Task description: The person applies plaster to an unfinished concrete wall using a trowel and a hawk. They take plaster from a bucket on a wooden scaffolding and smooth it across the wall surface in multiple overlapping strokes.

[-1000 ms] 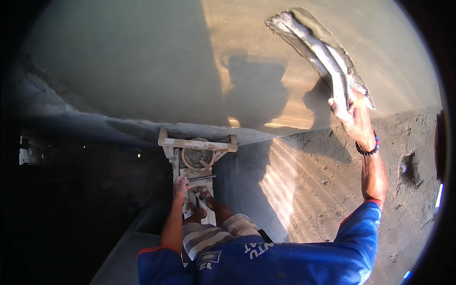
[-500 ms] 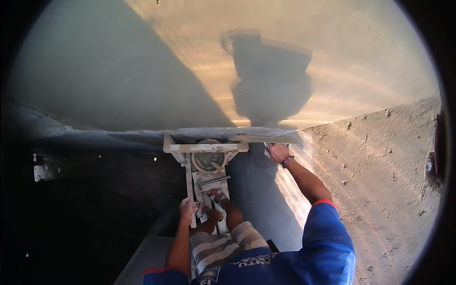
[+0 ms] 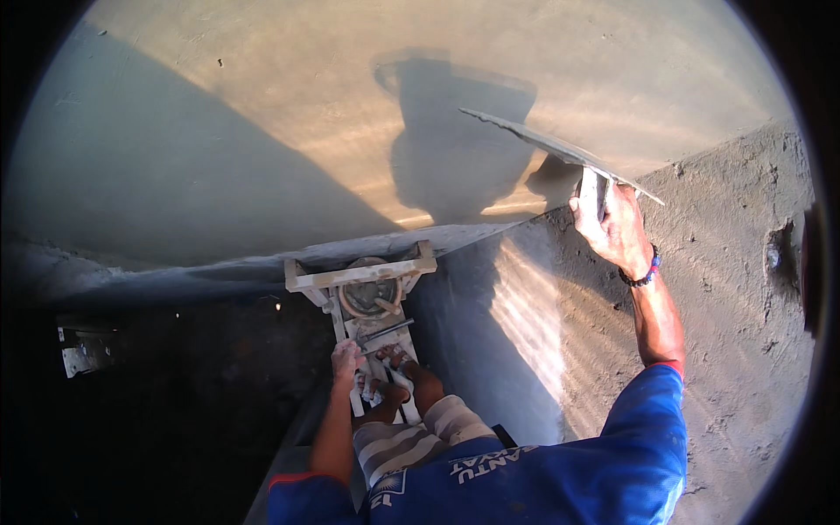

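In my right hand (image 3: 615, 229) is the handle of a long flat plastering trowel (image 3: 547, 140). The trowel is tilted, its thin blade seen edge-on, close against the smooth plastered wall (image 3: 289, 96) near the corner; the pictures do not settle whether its whole face touches. Low on the left, my left hand (image 3: 347, 359) hangs beside the wooden plank platform, pale with dust. Its fingers look loosely bent, and nothing shows in them.
I stand on a narrow wooden platform (image 3: 360, 278) with a crossbar at its far end. A round bucket of grey mix (image 3: 371, 297) and a hammer-like tool (image 3: 385, 332) are ahead of my feet. Rough wall (image 3: 700, 289) rises at right; a dark drop lies left.
My right hand has carried the trowel up and to the right, from the wall's lower edge to the corner, turning it from level to slanted. My left hand has shifted slightly upward in the picture.
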The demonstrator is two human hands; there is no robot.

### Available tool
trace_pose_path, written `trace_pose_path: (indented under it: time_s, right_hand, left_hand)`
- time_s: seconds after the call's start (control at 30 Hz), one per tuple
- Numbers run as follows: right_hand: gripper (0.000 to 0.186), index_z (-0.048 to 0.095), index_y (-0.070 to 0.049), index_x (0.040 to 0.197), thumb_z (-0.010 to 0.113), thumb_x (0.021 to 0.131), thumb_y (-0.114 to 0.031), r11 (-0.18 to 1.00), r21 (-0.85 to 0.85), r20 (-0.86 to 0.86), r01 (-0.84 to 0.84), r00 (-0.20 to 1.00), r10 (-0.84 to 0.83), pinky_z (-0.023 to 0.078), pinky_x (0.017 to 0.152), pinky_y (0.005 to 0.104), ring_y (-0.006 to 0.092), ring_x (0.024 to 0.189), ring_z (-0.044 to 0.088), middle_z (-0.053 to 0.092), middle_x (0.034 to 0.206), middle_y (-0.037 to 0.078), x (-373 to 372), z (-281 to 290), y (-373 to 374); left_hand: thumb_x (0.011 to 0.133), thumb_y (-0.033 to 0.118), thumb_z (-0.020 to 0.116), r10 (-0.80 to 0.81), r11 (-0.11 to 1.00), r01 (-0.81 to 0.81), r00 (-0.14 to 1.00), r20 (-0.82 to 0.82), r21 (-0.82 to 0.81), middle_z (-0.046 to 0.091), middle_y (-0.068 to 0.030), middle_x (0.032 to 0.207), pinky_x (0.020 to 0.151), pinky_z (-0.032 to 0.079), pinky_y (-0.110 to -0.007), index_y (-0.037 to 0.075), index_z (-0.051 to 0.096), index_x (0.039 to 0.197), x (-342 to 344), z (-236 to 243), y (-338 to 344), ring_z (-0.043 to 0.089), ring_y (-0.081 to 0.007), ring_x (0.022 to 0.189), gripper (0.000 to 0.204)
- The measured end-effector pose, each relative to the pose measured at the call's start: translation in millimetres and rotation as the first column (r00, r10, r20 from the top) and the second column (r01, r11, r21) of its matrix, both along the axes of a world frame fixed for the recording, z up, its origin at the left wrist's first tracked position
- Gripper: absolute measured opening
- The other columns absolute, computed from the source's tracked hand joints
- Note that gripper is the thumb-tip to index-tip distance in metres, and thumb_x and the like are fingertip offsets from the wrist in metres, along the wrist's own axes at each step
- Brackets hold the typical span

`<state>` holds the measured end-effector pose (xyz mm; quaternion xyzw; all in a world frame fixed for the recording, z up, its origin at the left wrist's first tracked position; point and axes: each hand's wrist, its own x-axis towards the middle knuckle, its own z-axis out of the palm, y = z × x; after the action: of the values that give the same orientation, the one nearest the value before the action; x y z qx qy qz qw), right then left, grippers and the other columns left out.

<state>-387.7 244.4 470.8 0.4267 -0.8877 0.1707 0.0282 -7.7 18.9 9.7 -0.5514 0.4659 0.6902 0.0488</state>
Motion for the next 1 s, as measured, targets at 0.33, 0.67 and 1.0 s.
trace_pose_path:
  time_s: [0.33,0.67,1.0]
  right_hand:
    - [0.037,0.06,0.0,0.108,0.057,0.088,-0.031,0.904,0.41,0.075,-0.12,0.992,0.098,0.053,0.073,0.0456,0.036,0.083,0.067,0.068,0.087,0.02,16.0,-369.2,-11.5]
    - [0.041,0.053,0.002,0.111,0.059,0.088,-0.031,0.906,0.4,0.101,-0.138,0.989,0.106,0.05,0.058,0.0496,0.0402,0.06,0.063,0.06,0.06,0.021,4.3,-127.8,-49.9]
    - [0.024,0.056,-0.002,0.081,0.063,0.081,-0.025,0.952,0.002,0.131,-0.305,0.944,0.302,0.041,0.054,0.031,0.0145,0.06,0.05,0.053,0.065,0.003,-5.7,218.6,-76.2]
  left_hand:
    - [0.095,0.03,0.057,-0.106,0.994,0.106,0.994,-0.004,-0.013,0.067,-0.0091,0.1,0.061,0.052,-0.032,0.008,0.055,0.125,1.4,17.8,15.9,0.067,-0.0186,0.069,0.037]
    - [0.095,0.03,0.056,-0.017,0.999,0.02,0.992,0.122,-0.028,0.068,-0.009,0.097,0.06,0.052,-0.034,0.008,0.056,0.121,54.1,40.6,-7.5,0.069,-0.0221,0.072,0.034]
    - [0.093,0.03,0.058,0.068,0.994,-0.069,0.998,-0.017,-0.088,0.065,-0.0066,0.088,0.049,0.049,-0.028,0.01,0.059,0.113,3.4,71.6,-17.7,0.062,-0.0179,0.059,0.029]
